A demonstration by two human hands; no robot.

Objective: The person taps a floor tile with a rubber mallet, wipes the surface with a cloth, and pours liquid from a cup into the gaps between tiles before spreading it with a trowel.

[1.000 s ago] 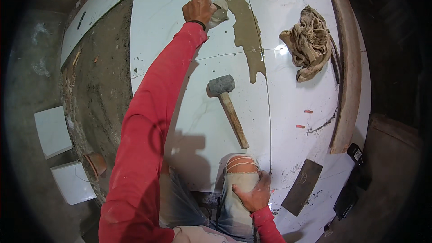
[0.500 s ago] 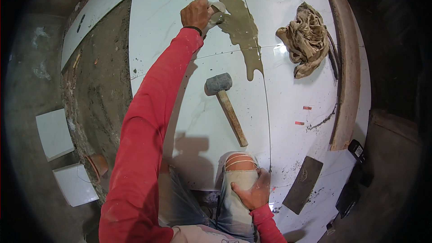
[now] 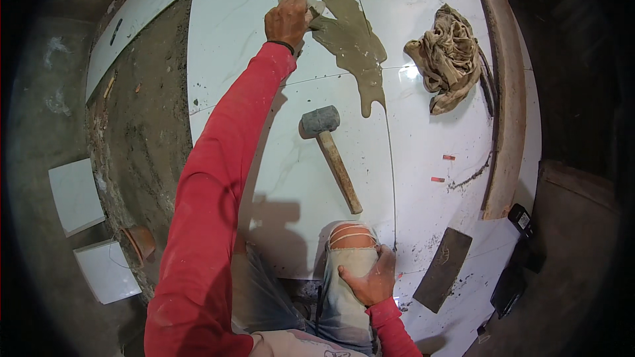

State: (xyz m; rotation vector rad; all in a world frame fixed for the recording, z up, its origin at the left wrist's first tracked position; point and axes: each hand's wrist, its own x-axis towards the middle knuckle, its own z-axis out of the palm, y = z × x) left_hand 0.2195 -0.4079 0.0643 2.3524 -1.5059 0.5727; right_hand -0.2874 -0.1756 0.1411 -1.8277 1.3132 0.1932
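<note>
My left hand (image 3: 289, 23) grips a pale, cup-like container (image 3: 316, 6) low over the white floor tiles, mostly hidden by my fingers. Beside it, a puddle of grey-green wet grout (image 3: 350, 36) spreads across the tile joint and trails toward me. On my bent knee (image 3: 354, 261), in torn jeans, lies my right hand (image 3: 374, 279), thumb apart from the fingers and nothing held. Between the puddle and my knee rests a rubber mallet (image 3: 321, 120), its wooden handle slanting toward my knee.
To the right are a crumpled dirty cloth (image 3: 450, 63), a long wooden board (image 3: 506, 106) and a dark flat rectangular piece (image 3: 443, 270). A bare mortar strip (image 3: 145, 92) borders the tiles on the left. Cut tile pieces (image 3: 77, 197) lie beyond it.
My left hand has tipped the container further over, and the grout puddle has widened toward the right and near side. My right hand stays on the knee.
</note>
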